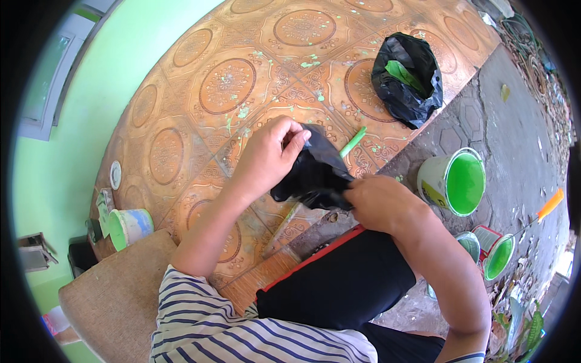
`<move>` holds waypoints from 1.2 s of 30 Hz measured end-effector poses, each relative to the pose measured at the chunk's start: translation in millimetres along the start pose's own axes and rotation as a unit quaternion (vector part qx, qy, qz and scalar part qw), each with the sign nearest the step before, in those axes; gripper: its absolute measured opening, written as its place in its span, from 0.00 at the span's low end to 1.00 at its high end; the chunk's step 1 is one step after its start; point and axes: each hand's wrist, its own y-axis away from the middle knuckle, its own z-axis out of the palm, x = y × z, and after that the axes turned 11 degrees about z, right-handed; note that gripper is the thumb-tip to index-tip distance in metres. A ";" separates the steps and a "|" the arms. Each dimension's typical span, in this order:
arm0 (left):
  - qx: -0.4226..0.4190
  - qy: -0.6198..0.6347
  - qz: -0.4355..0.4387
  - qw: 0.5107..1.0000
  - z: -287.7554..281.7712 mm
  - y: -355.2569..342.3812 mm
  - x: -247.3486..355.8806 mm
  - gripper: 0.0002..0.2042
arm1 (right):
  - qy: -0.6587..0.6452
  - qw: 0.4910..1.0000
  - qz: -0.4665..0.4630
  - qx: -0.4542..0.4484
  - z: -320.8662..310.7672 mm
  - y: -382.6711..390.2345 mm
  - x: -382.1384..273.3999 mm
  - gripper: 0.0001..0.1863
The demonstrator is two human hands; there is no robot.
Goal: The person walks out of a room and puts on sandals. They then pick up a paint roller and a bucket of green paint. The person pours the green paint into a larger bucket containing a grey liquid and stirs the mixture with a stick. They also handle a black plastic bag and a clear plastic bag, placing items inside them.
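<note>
A black plastic bag (316,172) is stretched between my two hands above the tiled floor. My left hand (272,154) pinches its upper edge between thumb and fingers. On the other side, my right hand (382,202) is closed around the bag's right edge, and its fingertips are partly hidden. Just beyond the bag, a light green stick-like piece (353,143) lies on the tiles, its lower end covered by the bag. Farther off, at the upper right, another black plastic bag (396,100) stands with its mouth gaping and a green leaf-like piece (404,75) inside.
Bright green paint fills a white bucket (433,181) at the right. Smaller paint cans (497,257) stand below it, near an orange-handled tool (549,204). At left are a paint-stained bucket (138,225) and a brown cushioned seat (121,284). Paint flecks dot the tiles (227,85).
</note>
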 end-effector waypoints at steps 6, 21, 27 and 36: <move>0.105 -0.072 0.086 0.988 5.5 34.6 6.6 0.04 | 0.029 0.998 0.032 0.038 2.2 6.3 6.0 0.11; -0.229 -0.199 -0.041 0.952 76.4 62.5 -73.9 0.15 | -0.030 0.999 0.009 0.040 4.7 20.2 -2.5 0.13; -0.069 -0.106 -0.011 0.992 44.9 57.1 -51.3 0.08 | -0.045 0.997 0.019 0.053 7.9 27.1 3.3 0.14; 0.090 0.284 -0.150 0.943 -53.1 40.8 26.9 0.10 | -0.067 0.994 0.024 0.078 3.6 31.8 -1.7 0.15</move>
